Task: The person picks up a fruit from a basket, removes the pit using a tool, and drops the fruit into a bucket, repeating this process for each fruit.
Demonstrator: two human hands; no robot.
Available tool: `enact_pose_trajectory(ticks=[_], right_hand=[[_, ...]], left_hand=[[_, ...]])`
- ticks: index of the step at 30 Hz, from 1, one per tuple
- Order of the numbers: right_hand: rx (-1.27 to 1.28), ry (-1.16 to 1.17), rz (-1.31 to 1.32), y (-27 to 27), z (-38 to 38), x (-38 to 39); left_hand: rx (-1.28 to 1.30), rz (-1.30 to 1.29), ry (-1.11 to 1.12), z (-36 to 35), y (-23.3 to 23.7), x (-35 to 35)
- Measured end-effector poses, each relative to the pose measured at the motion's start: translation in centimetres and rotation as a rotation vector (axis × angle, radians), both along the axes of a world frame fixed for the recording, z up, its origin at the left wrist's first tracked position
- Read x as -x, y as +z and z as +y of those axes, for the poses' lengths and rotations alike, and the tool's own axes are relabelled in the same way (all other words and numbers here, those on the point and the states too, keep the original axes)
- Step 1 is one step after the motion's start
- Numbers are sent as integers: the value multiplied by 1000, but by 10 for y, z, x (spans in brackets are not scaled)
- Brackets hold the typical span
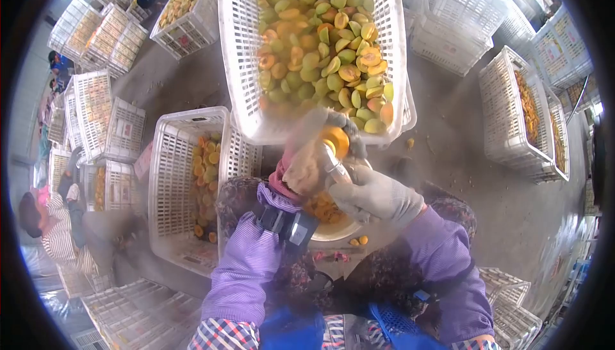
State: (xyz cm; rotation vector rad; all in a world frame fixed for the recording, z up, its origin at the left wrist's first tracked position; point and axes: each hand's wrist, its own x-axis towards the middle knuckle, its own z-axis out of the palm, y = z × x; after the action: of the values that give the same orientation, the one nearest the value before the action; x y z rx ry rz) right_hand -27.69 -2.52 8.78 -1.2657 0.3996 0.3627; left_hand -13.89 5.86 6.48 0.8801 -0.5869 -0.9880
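Left hand [304, 169], gloved and motion-blurred: grip clenched around an orange fruit half [336, 140], which sits at the fingertips just below the near rim of the large white crate [234, 62]. Right hand [378, 195], in a grey glove: grip closed on a short metal tool [334, 164], probably a pitting knife, with its tip against the fruit half. Beneath both hands, on the person's lap, is a pale bowl [333, 229] holding orange scraps. The large crate is filled with green and orange halves. A second crate [170, 177] on the left holds further pieces. Pale label panels on the far-left crates are too small to read.
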Motion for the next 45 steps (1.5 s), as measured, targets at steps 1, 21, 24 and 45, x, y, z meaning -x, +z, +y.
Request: enact_pose_trajectory(ticks=[1, 21, 24, 45], right_hand=[[76, -14, -12, 0, 0, -1], [1340, 378, 0, -42, 19, 28], [1368, 324, 22, -49, 16, 29], [1329, -167, -155, -34, -7, 35]], left_hand=[[49, 86, -5, -3, 5, 0], [-667, -1309, 39, -88, -18, -88], [-834, -1521, 59, -129, -72, -87], [-773, -906, -51, -86, -97, -108]])
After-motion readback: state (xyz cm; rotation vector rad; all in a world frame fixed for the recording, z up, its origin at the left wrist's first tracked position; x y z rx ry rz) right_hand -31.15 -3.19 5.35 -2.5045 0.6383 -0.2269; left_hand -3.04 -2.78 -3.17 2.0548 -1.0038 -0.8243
